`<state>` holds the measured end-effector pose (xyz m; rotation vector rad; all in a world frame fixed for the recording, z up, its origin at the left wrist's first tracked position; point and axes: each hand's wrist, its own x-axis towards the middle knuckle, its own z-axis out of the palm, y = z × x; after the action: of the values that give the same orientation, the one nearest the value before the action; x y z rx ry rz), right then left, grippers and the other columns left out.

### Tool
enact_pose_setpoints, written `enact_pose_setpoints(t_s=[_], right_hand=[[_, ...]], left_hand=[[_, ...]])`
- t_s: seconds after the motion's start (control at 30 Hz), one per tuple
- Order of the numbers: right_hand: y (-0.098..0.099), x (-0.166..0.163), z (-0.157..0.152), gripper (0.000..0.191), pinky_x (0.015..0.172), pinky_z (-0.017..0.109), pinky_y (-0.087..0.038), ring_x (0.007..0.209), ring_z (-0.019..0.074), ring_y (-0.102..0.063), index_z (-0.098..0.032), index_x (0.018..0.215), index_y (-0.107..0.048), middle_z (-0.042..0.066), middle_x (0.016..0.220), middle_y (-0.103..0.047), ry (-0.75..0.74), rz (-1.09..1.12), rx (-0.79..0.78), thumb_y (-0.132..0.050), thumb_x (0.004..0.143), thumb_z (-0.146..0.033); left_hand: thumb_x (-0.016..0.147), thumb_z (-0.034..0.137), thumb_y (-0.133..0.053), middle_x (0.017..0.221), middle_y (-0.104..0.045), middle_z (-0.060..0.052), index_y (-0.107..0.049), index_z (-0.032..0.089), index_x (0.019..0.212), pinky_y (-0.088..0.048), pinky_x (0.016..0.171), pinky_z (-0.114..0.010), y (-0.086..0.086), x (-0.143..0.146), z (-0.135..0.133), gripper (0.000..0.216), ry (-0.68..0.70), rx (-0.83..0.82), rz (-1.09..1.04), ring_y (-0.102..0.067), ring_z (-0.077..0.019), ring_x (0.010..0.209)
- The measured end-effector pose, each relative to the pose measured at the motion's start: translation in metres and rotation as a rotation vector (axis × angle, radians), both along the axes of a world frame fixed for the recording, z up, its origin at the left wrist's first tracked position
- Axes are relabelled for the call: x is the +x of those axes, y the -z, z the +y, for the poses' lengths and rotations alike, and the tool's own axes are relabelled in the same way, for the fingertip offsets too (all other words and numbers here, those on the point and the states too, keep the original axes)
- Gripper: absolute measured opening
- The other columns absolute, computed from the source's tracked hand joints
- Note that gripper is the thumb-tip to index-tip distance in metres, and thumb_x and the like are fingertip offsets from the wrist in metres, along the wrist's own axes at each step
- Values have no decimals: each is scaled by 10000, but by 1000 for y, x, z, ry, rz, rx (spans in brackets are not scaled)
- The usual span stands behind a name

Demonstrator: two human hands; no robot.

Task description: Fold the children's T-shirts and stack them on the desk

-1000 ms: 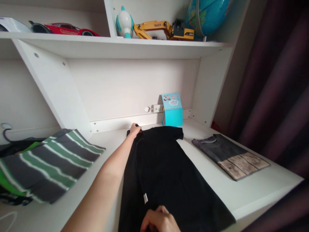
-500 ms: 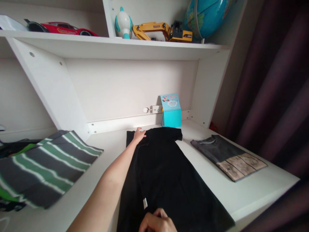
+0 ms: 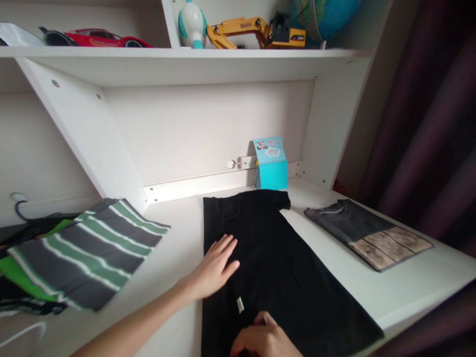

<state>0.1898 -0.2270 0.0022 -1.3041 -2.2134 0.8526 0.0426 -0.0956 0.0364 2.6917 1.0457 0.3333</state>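
A black T-shirt (image 3: pixel 275 267) lies on the white desk, its left side folded inward in a long strip. A small white tag (image 3: pixel 240 304) shows on that strip. My left hand (image 3: pixel 219 265) rests flat on the folded part, fingers stretched out and holding nothing. Close to the lower edge of the view, my right hand (image 3: pixel 266 337) is closed with curled fingers, gripping the black cloth near the tag. Its fingertips are partly hidden.
A folded grey T-shirt with a wood-look print (image 3: pixel 368 233) lies at the right. Striped green and grey clothing (image 3: pixel 96 248) is piled at the left, near hangers (image 3: pixel 22 201). A turquoise desk calendar (image 3: pixel 273 166) stands behind the shirt. Toys, including a yellow excavator (image 3: pixel 256 32), occupy the shelf above.
My left hand has come down from the shirt's upper left sleeve area to its middle, now lying flat. My right hand stays near the tag. The view has shifted slightly.
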Motion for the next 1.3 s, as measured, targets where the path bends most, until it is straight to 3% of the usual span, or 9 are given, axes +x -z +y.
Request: enact_pose_setpoints(t_s=[0.07,0.17,0.3,0.4,0.5,0.67,0.83,1.03,1.3], right_hand=[[-19,7,-3,146,835,224,-361,654,88,-613,-240,848,-694,-38,768,-700,-86,-46,-37,-613,750,-169],[-58,23,0,171,648,166,-391,618,80,-592,-221,882,-684,-26,707,-677,-162,-54,-75,-543,791,-186],[-92,43,56,234,529,166,-355,600,92,-574,-185,843,-667,7,698,-654,-4,-126,35,-450,847,-274],[-85,51,136,190,652,195,-386,778,152,-611,-180,856,-674,41,803,-672,336,-338,123,-506,805,-251],[-67,54,214,221,729,221,-403,909,198,-604,-139,917,-667,99,932,-664,505,-356,92,-488,806,-207],[-43,42,286,334,726,299,-446,957,271,-591,-66,1015,-617,191,1013,-623,718,-317,25,-447,836,-290],[-25,20,311,331,763,360,-450,1006,303,-558,-55,1071,-564,224,1075,-569,856,-290,19,-489,799,-230],[-15,12,319,331,822,349,-422,1052,256,-522,-95,1177,-438,205,1149,-496,919,-262,133,-306,908,-237],[-47,21,292,308,832,340,-404,1061,267,-523,-108,1136,-491,188,1143,-531,740,-246,174,-388,878,-241]], left_hand=[[916,459,-288,1479,-150,-65,-194,218,1411,-190,1088,-447,-2,-7,-31,558,41,-33,66,-100,-217,1355],[897,499,-316,1485,-91,-71,-164,243,1417,-176,1073,-500,-5,-13,-53,600,46,-57,113,-38,-256,1356],[871,548,-338,1483,-105,-71,-216,263,1404,-144,1062,-545,-6,-15,-56,617,55,-68,114,-28,-281,1354],[881,521,-338,1489,-72,-55,-206,276,1406,-133,1065,-543,-10,-15,-58,595,44,-80,71,-24,-280,1355],[899,478,-322,1490,20,-48,-136,275,1420,-131,1071,-530,-14,-17,-63,589,11,-89,30,16,-277,1354],[886,545,-286,1479,74,-70,-87,296,1422,-150,1041,-574,-8,-21,-60,624,57,-121,31,53,-307,1343],[864,586,-290,1473,57,-117,-72,286,1424,-154,989,-645,9,-21,-48,672,112,-89,52,35,-355,1332],[860,596,-285,1471,75,-121,-28,291,1423,-135,981,-659,9,-21,-47,690,126,-106,55,50,-351,1332],[913,472,-245,1491,30,-42,-29,273,1428,-141,1068,-539,-5,-22,-54,593,48,-129,-23,-17,-263,1357]])
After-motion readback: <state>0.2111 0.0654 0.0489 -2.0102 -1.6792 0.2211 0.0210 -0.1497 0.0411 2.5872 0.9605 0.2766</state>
